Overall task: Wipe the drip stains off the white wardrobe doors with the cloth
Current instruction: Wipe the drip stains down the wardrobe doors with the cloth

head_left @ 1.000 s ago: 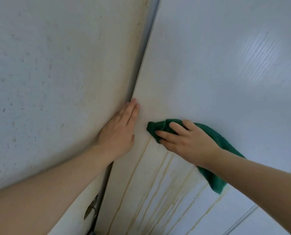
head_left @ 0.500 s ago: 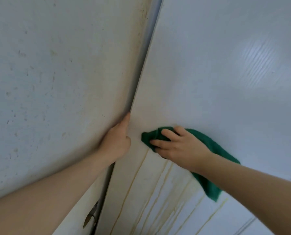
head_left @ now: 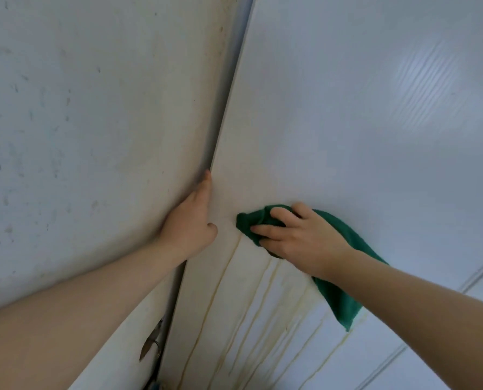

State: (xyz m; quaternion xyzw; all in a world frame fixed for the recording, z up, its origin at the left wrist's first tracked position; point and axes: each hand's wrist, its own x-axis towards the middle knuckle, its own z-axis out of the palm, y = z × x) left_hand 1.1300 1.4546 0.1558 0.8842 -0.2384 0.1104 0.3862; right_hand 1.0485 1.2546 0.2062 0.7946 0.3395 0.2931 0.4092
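Two white wardrobe doors fill the view, the left door [head_left: 94, 122] and the right door [head_left: 347, 122]. Yellowish drip stains [head_left: 263, 299] run down the right door below my hands. My right hand [head_left: 299, 237] grips a bunched green cloth [head_left: 338, 294] and presses it on the door at the top of the streaks; the cloth's loose end hangs under my wrist. My left hand [head_left: 189, 229] holds the right door's left edge, fingers tucked behind it and thumb on the front.
A dark gap [head_left: 223, 114] runs between the two doors. A metal handle [head_left: 150, 344] sits low on the left door, beside my left forearm. The left door is speckled with small marks. Panel grooves [head_left: 482, 271] cross the lower right.
My left hand went from lying flat on the door to holding its edge with the fingers behind it. My right hand and the cloth shifted slightly left and down.
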